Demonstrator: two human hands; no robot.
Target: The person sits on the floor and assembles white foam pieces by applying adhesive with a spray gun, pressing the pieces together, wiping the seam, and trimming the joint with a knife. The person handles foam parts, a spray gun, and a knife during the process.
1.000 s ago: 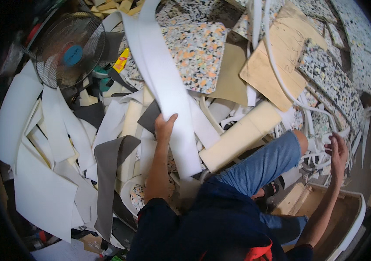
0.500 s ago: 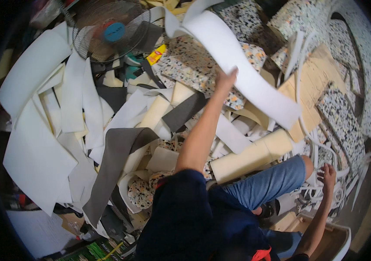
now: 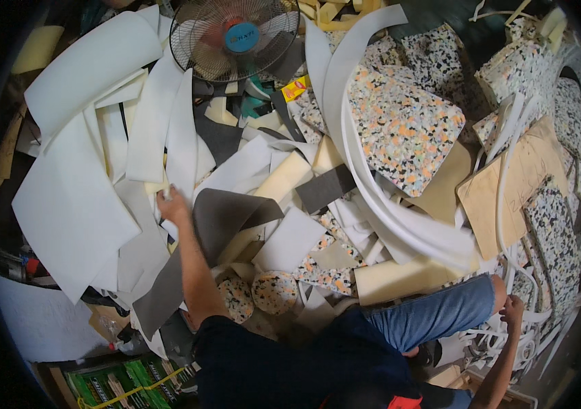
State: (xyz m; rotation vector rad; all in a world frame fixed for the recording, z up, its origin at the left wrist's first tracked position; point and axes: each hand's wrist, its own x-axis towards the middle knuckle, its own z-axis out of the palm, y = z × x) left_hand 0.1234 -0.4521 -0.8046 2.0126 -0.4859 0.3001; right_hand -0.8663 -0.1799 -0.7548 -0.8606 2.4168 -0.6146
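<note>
My left hand (image 3: 173, 204) is at the lower end of a narrow white foam strip (image 3: 181, 129), its fingers closed on the strip's end. Around it lie large white foam sheets (image 3: 72, 211) and a curled dark grey sheet (image 3: 219, 218). To the right, a long white foam strip (image 3: 352, 150) arches over the pile, free of both hands; its lower end is blurred. My right hand (image 3: 512, 310) hangs beside my knee, fingers loosely bent and apart, with nothing visible in it. Thin white offcuts (image 3: 526, 347) lie close by.
A mesh-caged fan (image 3: 241, 37) stands at the far side. Speckled foam slabs (image 3: 403, 126) and a brown cardboard piece (image 3: 509, 194) fill the right. A cream foam block (image 3: 406, 278) lies by my leg. Green packages (image 3: 127, 385) sit at the lower left.
My left hand has let go of the long white strip and moved left to the narrow strips. The released strip now curves downward. The view has shifted; my right hand stays by the knee.
</note>
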